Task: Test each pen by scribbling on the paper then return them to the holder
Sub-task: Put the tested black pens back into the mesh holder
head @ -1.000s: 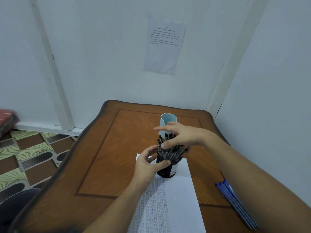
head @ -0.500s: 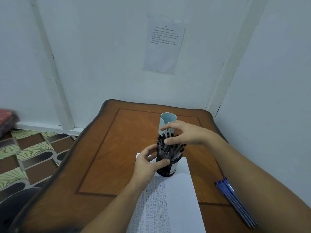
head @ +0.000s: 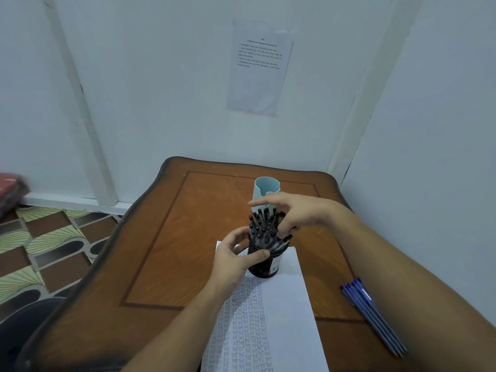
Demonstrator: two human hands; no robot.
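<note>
The left hand (head: 233, 261) grips the pen holder (head: 264, 267), which stands on the paper (head: 281, 318) between both hands. The right hand (head: 298, 213) has slid off the pens (head: 261, 224), fingers curling beside them. I cannot tell if it pinches one, but it is probably picking the next.

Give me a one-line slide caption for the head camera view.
Left hand holds the black pen holder on the paper while right hand touches its pens.
</note>
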